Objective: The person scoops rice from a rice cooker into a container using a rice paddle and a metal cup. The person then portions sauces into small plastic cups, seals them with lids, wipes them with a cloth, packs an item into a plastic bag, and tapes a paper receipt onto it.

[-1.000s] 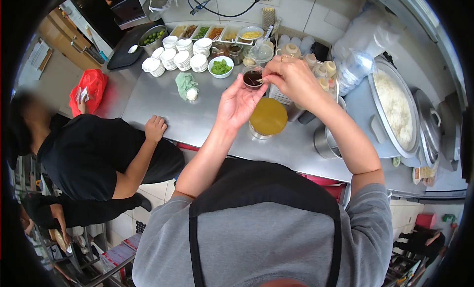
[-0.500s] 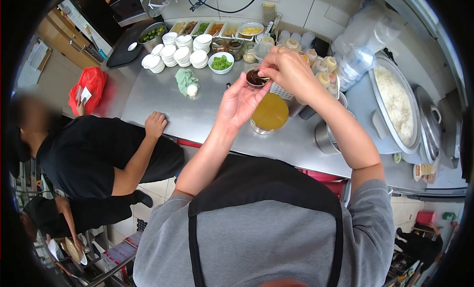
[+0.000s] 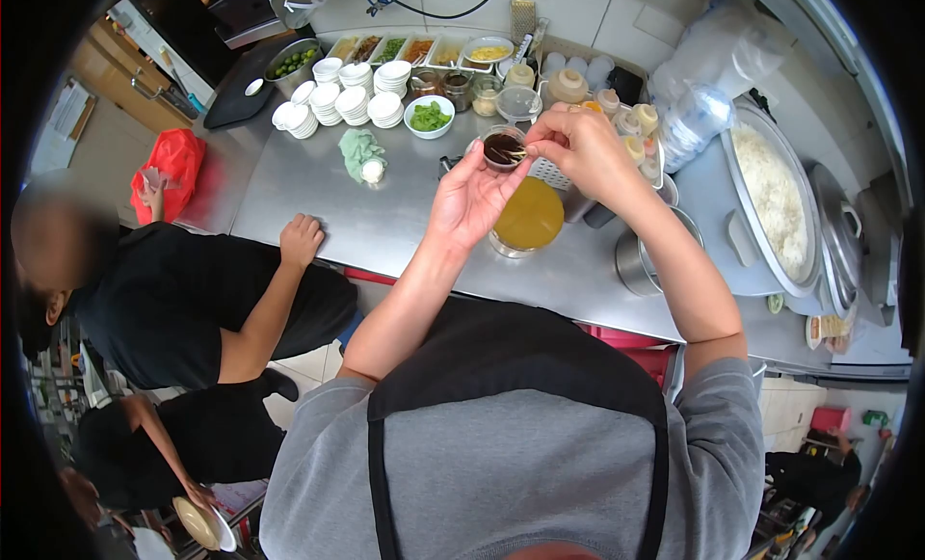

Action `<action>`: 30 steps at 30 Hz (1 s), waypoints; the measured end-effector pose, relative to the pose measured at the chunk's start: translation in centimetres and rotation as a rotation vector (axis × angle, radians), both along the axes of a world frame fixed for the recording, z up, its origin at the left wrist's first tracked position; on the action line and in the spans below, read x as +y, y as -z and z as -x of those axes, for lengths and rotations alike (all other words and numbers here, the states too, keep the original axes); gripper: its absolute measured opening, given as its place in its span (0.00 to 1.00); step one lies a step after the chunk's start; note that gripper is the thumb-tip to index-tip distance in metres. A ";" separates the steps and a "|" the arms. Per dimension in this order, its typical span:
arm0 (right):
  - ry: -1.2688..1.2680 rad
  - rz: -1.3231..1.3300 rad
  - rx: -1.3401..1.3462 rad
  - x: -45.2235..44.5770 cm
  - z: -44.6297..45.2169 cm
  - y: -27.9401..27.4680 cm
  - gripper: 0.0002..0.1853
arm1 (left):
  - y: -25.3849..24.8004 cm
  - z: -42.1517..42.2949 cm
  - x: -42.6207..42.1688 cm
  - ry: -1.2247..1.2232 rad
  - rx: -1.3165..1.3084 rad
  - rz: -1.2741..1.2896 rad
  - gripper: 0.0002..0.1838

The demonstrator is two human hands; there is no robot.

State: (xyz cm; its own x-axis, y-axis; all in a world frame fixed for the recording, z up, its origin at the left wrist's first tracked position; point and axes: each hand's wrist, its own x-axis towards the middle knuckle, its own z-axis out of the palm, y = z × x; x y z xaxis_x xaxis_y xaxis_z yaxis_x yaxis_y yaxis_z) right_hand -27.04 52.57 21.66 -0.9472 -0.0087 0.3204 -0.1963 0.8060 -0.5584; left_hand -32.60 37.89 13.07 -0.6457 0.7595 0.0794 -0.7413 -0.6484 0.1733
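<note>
My left hand (image 3: 462, 203) holds a small clear sauce cup (image 3: 488, 165) of dark brown sauce, fingers closed around its side. Pale thin strips (image 3: 518, 156) lie in the sauce near the right rim. My right hand (image 3: 578, 146) is pinched at that rim, right beside the strips; what its fingertips grip, if anything, is too small to make out. Below the cup stands a round container of yellow-brown liquid (image 3: 526, 219). A clear round lid (image 3: 518, 104) lies just beyond the cup. To the left is a white bowl of green leaves (image 3: 429, 118).
Stacked white dishes (image 3: 355, 105), a green cloth (image 3: 360, 151) and topping trays (image 3: 418, 51) occupy the steel counter (image 3: 308, 194). Squeeze bottles (image 3: 628, 123), a metal pot (image 3: 641, 266) and a big rice tub (image 3: 771, 203) stand right. A co-worker (image 3: 173, 290) leans at left beside a red bag (image 3: 173, 170).
My right fingers have drawn back from inside the cup to its right rim, showing more of the pale strips. The co-worker's head has shifted slightly.
</note>
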 end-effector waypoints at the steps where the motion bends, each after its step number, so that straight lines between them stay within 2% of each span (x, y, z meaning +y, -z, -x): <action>1: 0.023 -0.012 -0.037 -0.1 -0.1 -0.1 0.06 | 0.1 0.0 0.1 0.001 -0.011 0.019 0.17; 5: 0.018 -0.064 0.012 -0.1 -0.3 0.4 0.06 | 0.7 0.3 0.3 0.021 -0.010 0.024 0.16; 7: -0.088 -0.161 0.128 0.0 -0.5 0.8 0.06 | 0.9 0.3 0.5 0.037 -0.002 0.024 0.16; 11: -0.092 -0.127 0.111 0.5 -0.5 1.2 0.06 | 1.1 0.2 0.9 0.045 0.009 -0.007 0.19; 13: 0.031 0.293 0.139 1.6 0.4 2.1 0.07 | 0.3 -0.1 0.8 0.102 0.000 -0.026 0.21; 14: 0.076 0.179 0.250 2.3 0.7 1.8 0.10 | -0.1 -0.3 0.8 0.157 -0.011 -0.045 0.23; 15: 0.077 0.179 0.252 2.9 1.2 2.0 0.10 | -0.1 -0.5 0.8 0.158 -0.009 -0.045 0.23; 17: 0.184 0.795 0.126 4.1 2.4 3.5 0.13 | -0.2 -0.7 0.9 0.163 0.004 -0.075 0.28; 18: 0.169 0.837 -0.013 4.8 3.0 4.1 0.15 | -0.2 -0.8 1.0 0.165 0.004 -0.074 0.28; 19: 0.171 0.839 -0.015 5.4 3.1 4.6 0.15 | -0.2 -0.8 1.0 0.182 0.001 -0.071 0.27; 21: -0.043 1.165 -0.407 5.5 3.1 4.2 0.16 | -0.2 -0.9 1.1 0.199 -0.003 -0.066 0.27; 22: -0.043 1.168 -0.408 5.5 3.1 4.0 0.16 | -0.2 -0.9 1.1 0.195 0.009 -0.045 0.27; 24: -0.210 1.257 -0.484 5.3 3.0 3.8 0.16 | -0.1 -0.9 1.1 0.189 0.017 -0.021 0.27; 25: -0.209 1.259 -0.487 5.2 2.9 3.7 0.16 | 0.0 -0.8 1.2 0.177 0.022 0.001 0.27; 27: -0.204 0.916 -0.430 4.9 2.5 3.5 0.16 | 0.3 -0.7 1.3 0.167 0.026 0.027 0.27; 28: -0.202 0.917 -0.431 4.9 2.5 3.4 0.16 | 0.4 -0.6 1.3 0.164 0.045 0.046 0.27; 30: -0.306 0.702 -0.445 4.8 2.5 3.2 0.15 | 0.5 -0.6 1.5 0.163 0.063 0.065 0.27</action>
State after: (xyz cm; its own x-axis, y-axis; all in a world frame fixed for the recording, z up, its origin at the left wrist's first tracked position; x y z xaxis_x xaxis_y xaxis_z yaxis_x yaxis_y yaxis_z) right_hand -29.56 57.37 18.44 -0.9737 -0.2221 -0.0510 0.0067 0.1962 -0.9805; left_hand -32.01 39.37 12.60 -0.5087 0.8586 0.0631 -0.8221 -0.5062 0.2604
